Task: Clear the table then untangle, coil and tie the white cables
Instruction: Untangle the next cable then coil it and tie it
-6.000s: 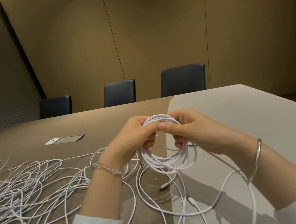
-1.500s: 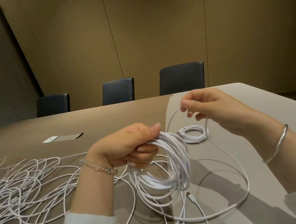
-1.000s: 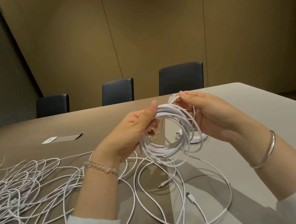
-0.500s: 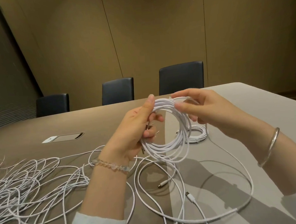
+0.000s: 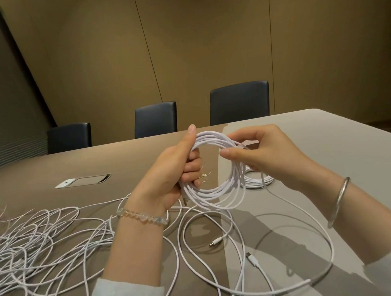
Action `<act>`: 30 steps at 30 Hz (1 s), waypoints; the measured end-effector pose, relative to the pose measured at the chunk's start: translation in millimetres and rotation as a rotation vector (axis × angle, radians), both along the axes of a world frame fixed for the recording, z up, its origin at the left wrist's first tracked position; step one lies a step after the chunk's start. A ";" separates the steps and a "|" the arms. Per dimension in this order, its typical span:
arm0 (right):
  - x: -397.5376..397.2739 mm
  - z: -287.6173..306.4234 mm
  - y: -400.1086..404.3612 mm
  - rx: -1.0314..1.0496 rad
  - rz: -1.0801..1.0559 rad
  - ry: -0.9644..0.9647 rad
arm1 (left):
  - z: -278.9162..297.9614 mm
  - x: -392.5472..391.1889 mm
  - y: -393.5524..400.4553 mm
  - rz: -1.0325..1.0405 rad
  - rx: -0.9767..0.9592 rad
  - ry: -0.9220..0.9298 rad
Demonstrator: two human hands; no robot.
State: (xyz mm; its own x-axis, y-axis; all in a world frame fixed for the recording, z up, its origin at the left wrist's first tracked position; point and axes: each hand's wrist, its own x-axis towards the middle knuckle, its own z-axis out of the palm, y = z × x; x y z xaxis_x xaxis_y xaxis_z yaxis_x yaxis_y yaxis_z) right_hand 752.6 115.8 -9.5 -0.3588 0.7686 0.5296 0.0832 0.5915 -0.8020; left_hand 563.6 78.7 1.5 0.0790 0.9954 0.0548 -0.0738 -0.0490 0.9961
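Observation:
My left hand (image 5: 175,170) grips a round coil of white cable (image 5: 216,192), held upright above the table, thumb along its top left. My right hand (image 5: 257,150) pinches the coil's top right strands between thumb and fingers. A loose tail of the same cable (image 5: 323,275) drops from my right hand and loops over the table at the right. A finished small coil (image 5: 257,182) lies flat behind my right hand. A big tangle of white cables (image 5: 34,242) covers the left of the table. Two connector ends (image 5: 216,241) lie near the front.
The long table (image 5: 328,143) is brown on the left and grey on the right. A recessed socket panel (image 5: 83,180) sits in it at left. Three dark chairs (image 5: 238,102) stand along the far edge against a tan wall.
My right hand carried a cable length up and laid it as another loop on the coil held by my left hand. The loose tail on the table has grown shorter.

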 end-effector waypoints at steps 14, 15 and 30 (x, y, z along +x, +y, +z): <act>20.6 -28.7 27.0 -0.315 -0.096 -0.587 | -4.9 -56.3 4.5 0.578 0.135 -0.532; 22.0 -29.1 27.7 -0.336 -0.118 -0.589 | -7.0 -61.6 5.3 0.663 0.120 -0.534; -13.7 8.6 -33.4 0.362 -0.202 -0.626 | -15.2 -41.9 18.0 0.508 0.070 -0.068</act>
State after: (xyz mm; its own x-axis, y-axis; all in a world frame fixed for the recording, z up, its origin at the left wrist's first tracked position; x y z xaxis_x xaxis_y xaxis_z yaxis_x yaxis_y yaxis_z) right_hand 738.8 82.3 -0.9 -0.5467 0.6679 0.5050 0.5948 0.7343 -0.3273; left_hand 521.6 96.7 -13.7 -0.4196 0.9010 0.1104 -0.0877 -0.1613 0.9830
